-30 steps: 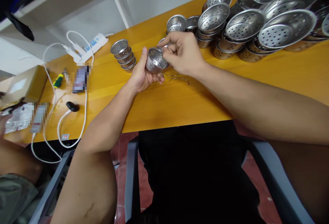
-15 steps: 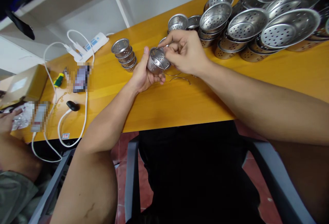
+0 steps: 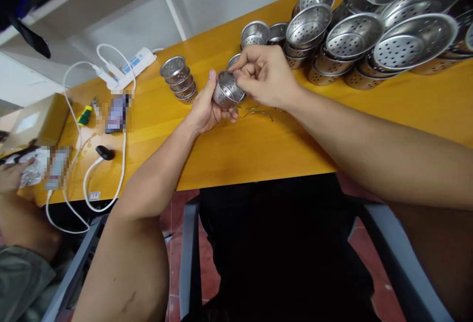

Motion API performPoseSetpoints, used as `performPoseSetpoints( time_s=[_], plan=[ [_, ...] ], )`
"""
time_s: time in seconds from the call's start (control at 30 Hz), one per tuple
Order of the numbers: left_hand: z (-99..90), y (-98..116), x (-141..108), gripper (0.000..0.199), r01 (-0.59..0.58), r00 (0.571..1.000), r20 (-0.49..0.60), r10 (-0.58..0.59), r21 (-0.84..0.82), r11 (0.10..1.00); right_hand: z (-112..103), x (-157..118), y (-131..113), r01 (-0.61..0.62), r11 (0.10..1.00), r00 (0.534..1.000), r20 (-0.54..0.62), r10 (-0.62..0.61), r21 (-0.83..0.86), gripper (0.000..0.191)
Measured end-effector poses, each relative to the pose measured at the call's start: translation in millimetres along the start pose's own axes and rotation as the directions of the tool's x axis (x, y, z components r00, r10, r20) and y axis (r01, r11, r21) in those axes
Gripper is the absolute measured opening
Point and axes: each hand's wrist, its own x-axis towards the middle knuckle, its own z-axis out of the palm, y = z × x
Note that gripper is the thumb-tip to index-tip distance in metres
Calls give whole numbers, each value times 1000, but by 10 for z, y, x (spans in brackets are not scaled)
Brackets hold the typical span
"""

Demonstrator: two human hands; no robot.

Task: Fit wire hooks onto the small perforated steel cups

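Observation:
My left hand [image 3: 207, 102] is closed around a small perforated metal strainer basket [image 3: 223, 94], tilted with its mouth toward me. A thin curved wire handle [image 3: 232, 96] runs across the basket's mouth. At the basket's upper right rim, my right hand [image 3: 264, 75] pinches that wire between thumb and forefinger. Its fingertips hide the wire's end and part of the rim. Loose curved wires [image 3: 260, 113] lie on the table just below the right hand. Behind the hands, another small basket [image 3: 234, 59] is partly covered.
Left of my hands stands a short stack of small baskets [image 3: 176, 73]. Many larger nested baskets [image 3: 354, 36] crowd the right rear. A power strip [image 3: 136, 65], cables, a phone [image 3: 117, 113] and a cardboard box [image 3: 40, 120] lie left, near another person's hand [image 3: 13, 176].
The wire across the basket's mouth shows more plainly now, and the basket has shifted very slightly. Both hands keep their grip. At the far left, the other person's hand moves a little.

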Motion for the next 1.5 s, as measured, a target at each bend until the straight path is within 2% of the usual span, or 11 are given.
performPoseSetpoints(
  time_s=[0.27,0.4,0.5,0.63,0.87,1.03,1.17,1.37,1.5],
  plan=[
    [-75,-3,10,80,-31,999,-10,31,-9,999,80,-55,11,-60,991,994,-95,49,-123,57],
    [-130,-23,2,65,-131,991,-28,131,-21,991,19,-32,11,-9,980,992,-127,-17,-200,55],
    [-178,-52,29,64,-223,975,-31,221,-47,974,-52,-6,-4,72,968,987,-122,-104,-241,46],
    [-230,-75,73,66,-299,954,-54,296,-72,952,-68,-30,-49,117,959,986,-86,-144,-258,40],
    [-254,-78,110,63,-334,938,-127,322,-84,939,0,-107,-111,136,961,991,28,-133,-242,36],
    [-243,-104,117,61,-329,937,-155,312,-92,940,2,-95,-29,112,966,993,69,-98,-232,33],
    [-254,-117,106,63,-306,947,-126,295,-75,949,28,-89,69,151,961,985,122,-125,-233,30],
    [-248,-99,98,63,-317,940,-150,308,-41,948,56,-100,111,132,950,988,112,-104,-283,30],
    [-274,-117,136,65,-358,924,-143,354,-5,934,-44,-67,95,134,943,989,108,-106,-303,32]
  ],
)
